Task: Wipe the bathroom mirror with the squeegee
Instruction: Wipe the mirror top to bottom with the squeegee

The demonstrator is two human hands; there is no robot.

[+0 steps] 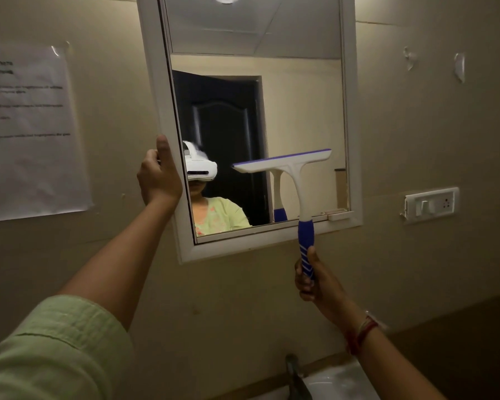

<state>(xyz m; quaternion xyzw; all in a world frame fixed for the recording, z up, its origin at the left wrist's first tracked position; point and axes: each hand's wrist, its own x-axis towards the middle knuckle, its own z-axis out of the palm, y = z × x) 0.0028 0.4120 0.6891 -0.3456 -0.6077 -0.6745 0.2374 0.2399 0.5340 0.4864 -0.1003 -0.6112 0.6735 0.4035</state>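
A: Which step is in hand here?

B: A wiping stroke is judged to be in hand, or just about to be started. Nearest to the camera, the right hand (312, 280) is seen low in the view, its grip closed around the bottom of the blue handle of the squeegee (296, 180). The handle is held almost upright, with the blade at the top.

A: And the other hand?

B: The left hand (158, 171) is stretched further forward. Its grip is pinched on the left edge of the white frame of the mirror (272, 111), with the thumb on the front face, so the mirror is steadied. The mirror seems to be swung out a little from the wall on that side, like a cabinet door, but this cannot be told for sure.

A: Where is the blade?

B: It is placed in front of the lower right part of the glass, slightly tilted, the right end higher. Whether the rubber edge is touching the glass cannot be told; a reflection of the handle is seen close behind it.

A: What is called for next?

B: The blade should be pressed flat on the glass and drawn in one even pass, while the frame is kept steady.

A: How does the squeegee look?

B: A white T-shaped head with a purple-blue strip along the blade is seen, and a blue handle with white stripes. No water or streaks can be made out on the glass.
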